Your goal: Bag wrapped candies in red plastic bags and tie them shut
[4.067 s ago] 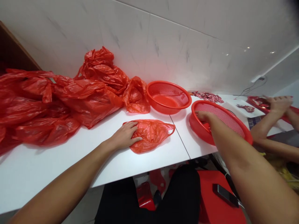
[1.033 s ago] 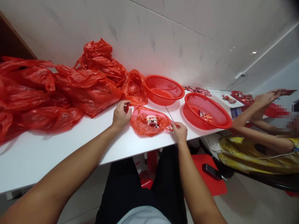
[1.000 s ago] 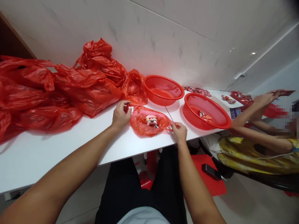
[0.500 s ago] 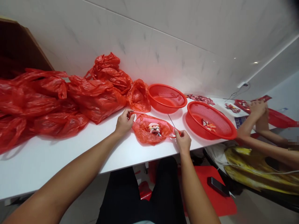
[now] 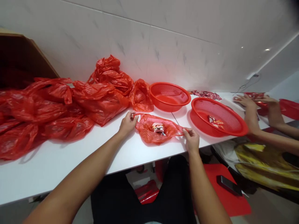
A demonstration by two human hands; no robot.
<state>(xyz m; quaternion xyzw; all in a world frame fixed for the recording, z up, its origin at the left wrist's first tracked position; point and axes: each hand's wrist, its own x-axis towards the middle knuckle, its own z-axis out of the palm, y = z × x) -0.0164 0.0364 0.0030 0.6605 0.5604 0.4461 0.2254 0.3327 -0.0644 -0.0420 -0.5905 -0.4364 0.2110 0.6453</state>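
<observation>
The left hand (image 5: 128,122) and right hand (image 5: 192,139) each pinch one end of a thin red plastic bag (image 5: 147,135) (a shiny, printed packet (image 5: 158,127) shows in its middle). It lies on a flat white table (image 5: 93,158). Farther back, a round red plastic basket (image 5: 164,106) with tiny holes stands near the pale wall (image 5: 105,37).

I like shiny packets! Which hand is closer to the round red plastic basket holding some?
Right. The right hand is just left of the round red plastic basket, not touching, pinching a thin red plastic bag by its handle. The left hand is farther, at the bag's other end.
</observation>
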